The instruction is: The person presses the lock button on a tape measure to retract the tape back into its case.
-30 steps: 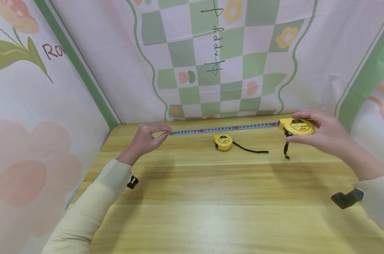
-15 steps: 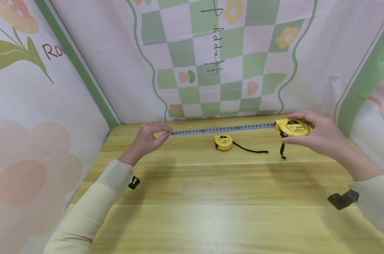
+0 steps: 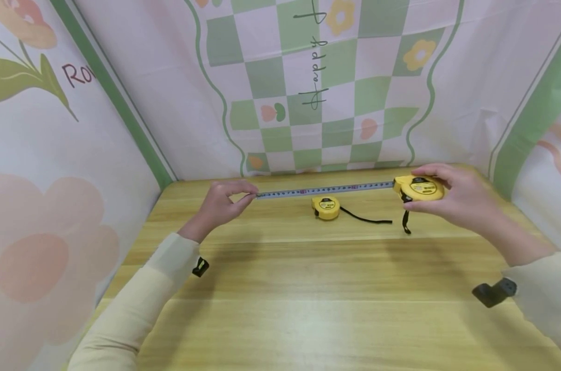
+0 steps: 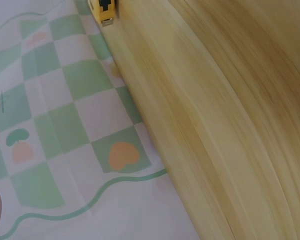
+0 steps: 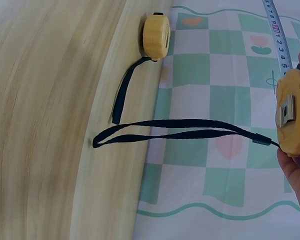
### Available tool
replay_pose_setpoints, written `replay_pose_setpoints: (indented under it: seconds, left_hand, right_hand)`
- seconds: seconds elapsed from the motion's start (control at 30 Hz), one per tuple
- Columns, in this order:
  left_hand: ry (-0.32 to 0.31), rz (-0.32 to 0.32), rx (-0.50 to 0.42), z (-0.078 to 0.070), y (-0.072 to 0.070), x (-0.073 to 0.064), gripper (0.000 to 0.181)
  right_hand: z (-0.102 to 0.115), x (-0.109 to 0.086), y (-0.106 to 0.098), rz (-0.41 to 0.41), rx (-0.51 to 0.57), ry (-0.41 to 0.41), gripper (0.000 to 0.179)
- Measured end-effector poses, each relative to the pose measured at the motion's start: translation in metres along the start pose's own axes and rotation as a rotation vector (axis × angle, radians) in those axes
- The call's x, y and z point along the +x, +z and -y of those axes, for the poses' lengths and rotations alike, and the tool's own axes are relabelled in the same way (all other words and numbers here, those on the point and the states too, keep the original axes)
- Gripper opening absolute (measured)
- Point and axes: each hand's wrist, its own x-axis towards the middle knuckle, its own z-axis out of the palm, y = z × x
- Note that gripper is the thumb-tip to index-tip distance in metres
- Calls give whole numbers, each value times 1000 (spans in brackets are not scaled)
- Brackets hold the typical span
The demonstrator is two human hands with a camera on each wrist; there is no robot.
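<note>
In the head view my left hand [image 3: 225, 203] pinches the end of a pulled-out measuring blade [image 3: 327, 190] between thumb and fingers. At the other end my right hand [image 3: 461, 196] grips the yellow tape measure [image 3: 419, 189] that the blade comes from, raised above the table. A black wrist strap [image 5: 190, 123] hangs from its case; the right wrist view also shows a metal belt clip [image 5: 288, 111] on it. Between the hands, a smaller yellow tape measure [image 3: 326, 208] lies on the table with its black strap [image 3: 366, 220] stretched to the right. Only a sliver of the left hand shows in the left wrist view.
The wooden table [image 3: 308, 288] runs back to a hanging cloth [image 3: 303, 123] with green and white checks. More printed cloth [image 3: 53, 216] stands along the left side, and another stretch [image 3: 549, 170] along the right. Black wrist cameras sit at both sleeves.
My right hand has moved left with the larger tape measure, and the exposed blade is shorter. My left hand has shifted slightly right. The smaller tape measure has stayed put.
</note>
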Motion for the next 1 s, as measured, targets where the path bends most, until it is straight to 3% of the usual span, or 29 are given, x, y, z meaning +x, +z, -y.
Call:
replay_pose_setpoints:
  seconds: [0.5,1.0]
  left_hand:
    - [11,-2,13,-3,7,5,11]
    - [8,-1,-11,-5,11,10,10]
  right_hand:
    - [8,0,6,18,-9,40,69]
    - [13,1,12,8,-3,19,67]
